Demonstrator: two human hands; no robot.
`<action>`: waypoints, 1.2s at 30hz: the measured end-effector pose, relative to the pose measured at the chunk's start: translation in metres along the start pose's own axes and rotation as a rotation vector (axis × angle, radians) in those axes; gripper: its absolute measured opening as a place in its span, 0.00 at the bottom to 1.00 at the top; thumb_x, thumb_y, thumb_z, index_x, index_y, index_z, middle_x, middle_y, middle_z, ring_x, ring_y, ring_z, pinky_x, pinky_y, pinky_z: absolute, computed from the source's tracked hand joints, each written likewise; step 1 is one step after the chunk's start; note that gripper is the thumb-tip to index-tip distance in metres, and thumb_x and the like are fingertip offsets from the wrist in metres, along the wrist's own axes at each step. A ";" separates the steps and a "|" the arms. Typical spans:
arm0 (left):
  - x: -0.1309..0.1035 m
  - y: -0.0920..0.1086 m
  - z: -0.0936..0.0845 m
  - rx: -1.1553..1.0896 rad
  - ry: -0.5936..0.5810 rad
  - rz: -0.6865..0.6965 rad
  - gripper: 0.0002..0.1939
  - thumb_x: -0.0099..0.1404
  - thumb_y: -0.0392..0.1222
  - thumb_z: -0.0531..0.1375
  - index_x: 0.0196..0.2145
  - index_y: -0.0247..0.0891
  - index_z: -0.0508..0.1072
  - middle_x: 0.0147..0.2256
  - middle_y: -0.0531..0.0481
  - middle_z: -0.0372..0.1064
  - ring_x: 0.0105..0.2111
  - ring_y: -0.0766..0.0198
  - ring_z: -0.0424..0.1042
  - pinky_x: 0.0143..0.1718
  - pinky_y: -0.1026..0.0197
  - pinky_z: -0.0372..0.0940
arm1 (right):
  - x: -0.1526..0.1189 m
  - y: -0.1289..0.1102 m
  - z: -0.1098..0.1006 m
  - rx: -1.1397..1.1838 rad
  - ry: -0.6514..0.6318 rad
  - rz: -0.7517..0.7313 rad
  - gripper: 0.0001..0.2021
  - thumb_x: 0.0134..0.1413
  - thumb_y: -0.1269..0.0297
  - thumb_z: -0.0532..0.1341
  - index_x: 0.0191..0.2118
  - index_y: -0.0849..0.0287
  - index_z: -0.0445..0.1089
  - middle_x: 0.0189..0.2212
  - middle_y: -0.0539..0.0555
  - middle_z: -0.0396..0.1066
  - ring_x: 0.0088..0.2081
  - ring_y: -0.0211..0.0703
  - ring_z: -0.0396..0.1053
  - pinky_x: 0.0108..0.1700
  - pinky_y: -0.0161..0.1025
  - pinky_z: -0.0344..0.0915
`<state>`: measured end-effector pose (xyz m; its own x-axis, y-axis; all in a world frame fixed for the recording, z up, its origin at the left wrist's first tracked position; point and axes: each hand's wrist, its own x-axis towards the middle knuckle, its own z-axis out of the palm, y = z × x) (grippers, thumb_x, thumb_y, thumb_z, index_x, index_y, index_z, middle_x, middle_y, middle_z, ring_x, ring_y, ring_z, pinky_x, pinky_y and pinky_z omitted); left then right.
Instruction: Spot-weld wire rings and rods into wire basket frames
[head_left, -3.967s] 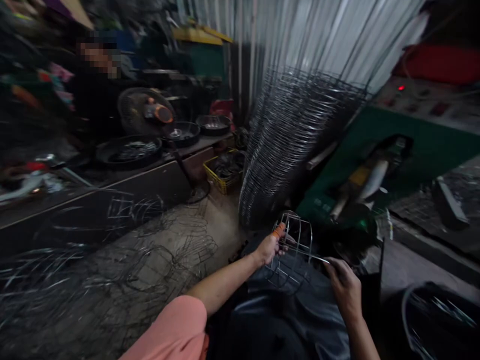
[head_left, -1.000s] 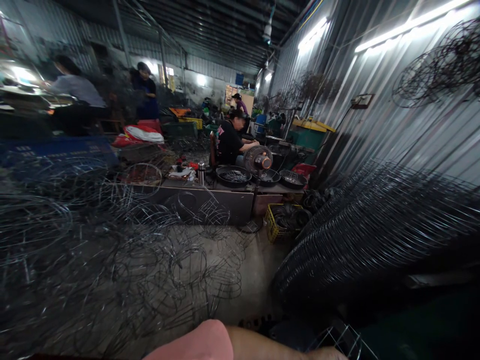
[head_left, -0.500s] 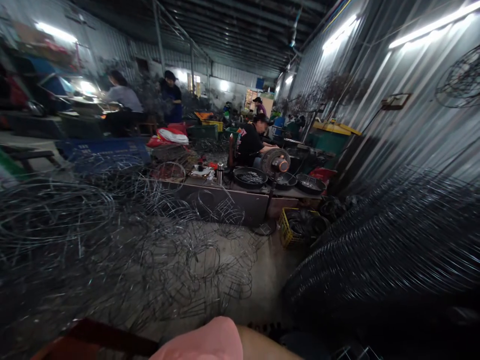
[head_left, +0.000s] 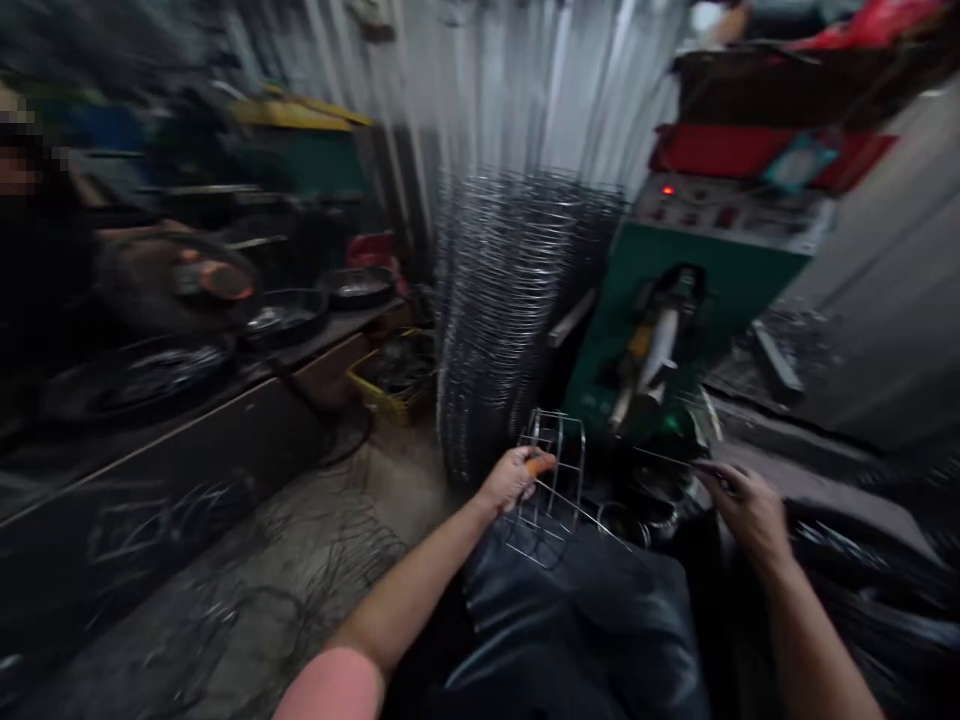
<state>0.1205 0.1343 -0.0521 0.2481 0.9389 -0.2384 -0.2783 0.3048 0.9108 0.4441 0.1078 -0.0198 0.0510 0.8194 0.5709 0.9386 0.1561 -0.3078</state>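
My left hand (head_left: 511, 482) is closed on a small wire frame (head_left: 570, 466) of bent metal bars, held above my dark-clad lap. Something orange (head_left: 540, 464) covers a fingertip or lies at the fingers; which, I cannot tell. To the right, my right hand (head_left: 744, 500) is pinched around the end of a thin wire (head_left: 664, 457), which points left towards the machine. Between and beyond the hands stands a green machine (head_left: 697, 265) with a red light on its panel. Motion blurs the finer details.
A tall stack of wire rings (head_left: 499, 300) rises left of the machine. A yellow crate (head_left: 390, 385) sits on the floor beside it. Further left are a fan (head_left: 180, 280), round trays (head_left: 364, 287) on a low bench and another person. Loose wire pieces lie on the floor.
The view has swung right and down, from the wide workshop to the green machine and my lap. Both hands, the wire frame and the thin wire have come into sight.
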 end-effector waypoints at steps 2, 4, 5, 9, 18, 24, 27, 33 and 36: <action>0.009 0.000 0.007 -0.020 -0.009 -0.014 0.23 0.40 0.53 0.68 0.26 0.34 0.65 0.19 0.60 0.58 0.12 0.79 0.46 0.12 0.69 0.41 | -0.011 0.007 -0.004 0.034 -0.052 0.010 0.18 0.55 0.46 0.52 0.33 0.51 0.73 0.31 0.55 0.72 0.33 0.45 0.69 0.36 0.43 0.61; 0.015 -0.001 0.012 -0.022 -0.008 -0.031 0.24 0.38 0.52 0.69 0.26 0.35 0.65 0.20 0.59 0.58 0.13 0.80 0.46 0.12 0.70 0.41 | -0.013 0.004 0.004 0.106 -0.039 0.021 0.19 0.55 0.46 0.51 0.33 0.53 0.73 0.32 0.55 0.72 0.35 0.47 0.68 0.39 0.45 0.59; 0.019 -0.002 0.015 -0.020 -0.006 -0.034 0.24 0.38 0.52 0.69 0.26 0.35 0.65 0.20 0.59 0.60 0.13 0.80 0.46 0.12 0.70 0.41 | -0.013 0.001 0.010 0.140 -0.023 0.030 0.19 0.56 0.47 0.51 0.34 0.53 0.72 0.32 0.55 0.72 0.36 0.48 0.68 0.40 0.46 0.59; 0.033 -0.006 0.025 0.002 -0.008 -0.041 0.24 0.39 0.53 0.69 0.26 0.34 0.66 0.23 0.56 0.64 0.13 0.80 0.47 0.13 0.70 0.42 | -0.015 -0.006 0.030 0.237 -0.022 0.045 0.16 0.57 0.50 0.51 0.34 0.54 0.71 0.33 0.54 0.72 0.37 0.47 0.67 0.43 0.46 0.57; 0.055 -0.014 0.044 -0.064 -0.043 -0.103 0.24 0.37 0.50 0.70 0.27 0.35 0.65 0.24 0.55 0.66 0.14 0.80 0.46 0.14 0.70 0.40 | -0.009 -0.002 0.053 0.251 -0.069 0.033 0.13 0.59 0.55 0.51 0.34 0.54 0.70 0.33 0.52 0.72 0.37 0.45 0.67 0.42 0.44 0.54; 0.061 -0.014 0.050 -0.095 -0.041 -0.134 0.25 0.37 0.49 0.70 0.29 0.34 0.65 0.25 0.54 0.67 0.14 0.80 0.47 0.14 0.70 0.40 | -0.007 0.007 0.057 0.251 -0.076 0.047 0.12 0.58 0.56 0.52 0.34 0.54 0.70 0.32 0.52 0.71 0.37 0.45 0.66 0.42 0.44 0.54; 0.065 -0.015 0.052 -0.097 -0.039 -0.140 0.25 0.36 0.48 0.70 0.29 0.34 0.65 0.25 0.54 0.67 0.13 0.80 0.47 0.13 0.70 0.40 | -0.006 0.012 0.058 0.263 -0.077 0.059 0.13 0.58 0.55 0.52 0.34 0.54 0.70 0.32 0.52 0.71 0.37 0.45 0.66 0.42 0.44 0.55; 0.071 -0.015 0.052 -0.117 -0.039 -0.138 0.26 0.34 0.48 0.71 0.28 0.35 0.65 0.25 0.53 0.67 0.13 0.80 0.48 0.12 0.71 0.41 | -0.004 0.019 0.060 0.246 -0.086 0.032 0.13 0.59 0.55 0.52 0.34 0.54 0.70 0.31 0.52 0.71 0.37 0.45 0.66 0.42 0.44 0.55; 0.071 -0.014 0.052 -0.118 -0.042 -0.135 0.26 0.34 0.48 0.71 0.28 0.35 0.65 0.25 0.53 0.68 0.13 0.80 0.48 0.13 0.71 0.41 | -0.004 0.022 0.061 0.278 -0.073 0.044 0.12 0.58 0.55 0.52 0.34 0.54 0.70 0.31 0.52 0.71 0.36 0.45 0.66 0.41 0.43 0.56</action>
<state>0.1908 0.1887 -0.0646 0.3282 0.8815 -0.3394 -0.3458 0.4465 0.8252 0.4442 0.1412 -0.0754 0.0554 0.8648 0.4990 0.8060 0.2562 -0.5336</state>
